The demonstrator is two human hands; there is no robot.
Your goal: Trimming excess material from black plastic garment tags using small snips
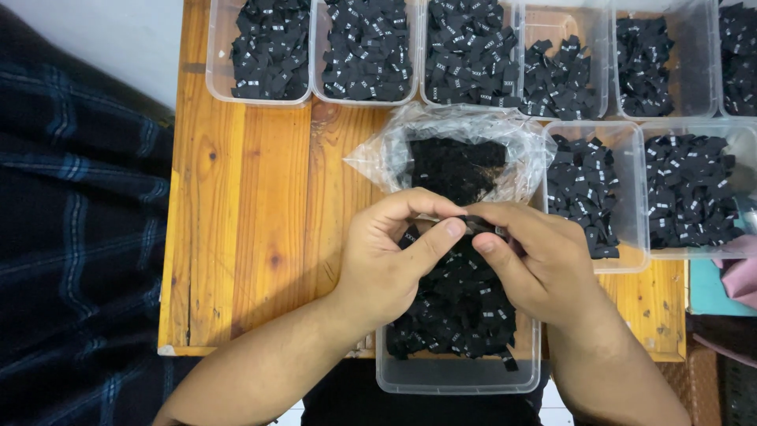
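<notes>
- The left hand [386, 260] and the right hand [536, 264] meet over the middle of the table, fingertips together, and pinch a small black fabric label [475, 226] between them.
- The left thumb lies along the label's near edge, with the index finger curled over the top; the right thumb and forefinger clamp the label's other end.
- Right below the hands sits a clear plastic tub [457, 375] at the near table edge, heaped with more black labels [461, 304] that carry tiny white marks.
- Just beyond the hands lies an open clear plastic bag [378, 154] with a dark mass of black pieces inside; the hands partly cover its near edge.
- To the right of the bag stand two clear tubs, a nearer tub [627, 201] and a farther tub [737, 138], both filled with black labels.
- Along the far edge runs a row of clear tubs [217, 79], each loaded with the same black labels.
- All of this rests on a wooden table [252, 221] of orange-brown planks.
- Left of the table lies dark plaid cloth [75, 213]; at the right edge shows a bit of pink fabric [741, 276].
</notes>
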